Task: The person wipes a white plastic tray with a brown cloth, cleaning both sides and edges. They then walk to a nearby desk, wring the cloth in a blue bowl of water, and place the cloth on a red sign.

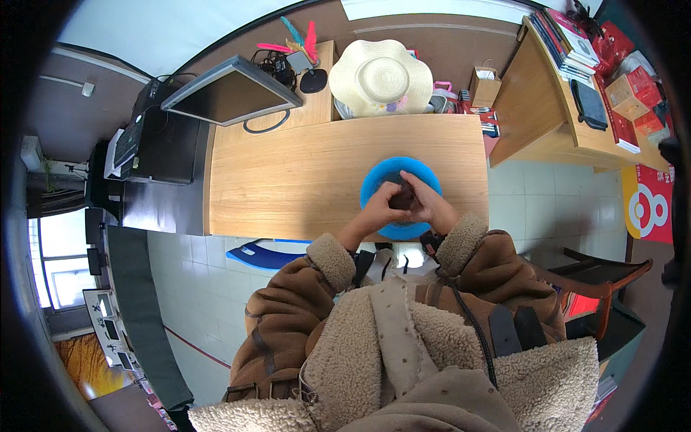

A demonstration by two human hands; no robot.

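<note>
A round blue plastic basin (401, 162) stands on the wooden desk (286, 173), near its front right. Both of my hands are over its opening. My left hand (381, 207) curls around one side of a dark brown object (400, 201), and my right hand (430, 202) cups the other side. The fingers cover much of this object, so what it is cannot be made out. The inside of the basin is partly hidden by my hands.
A monitor (232, 92) stands at the back left, near a straw sun hat (384, 75) behind the desk. Books (564, 46) lie on a side desk (532, 102) at right. A blue plastic chair (264, 255) is below the front edge, a wooden armchair (604, 290) at lower right.
</note>
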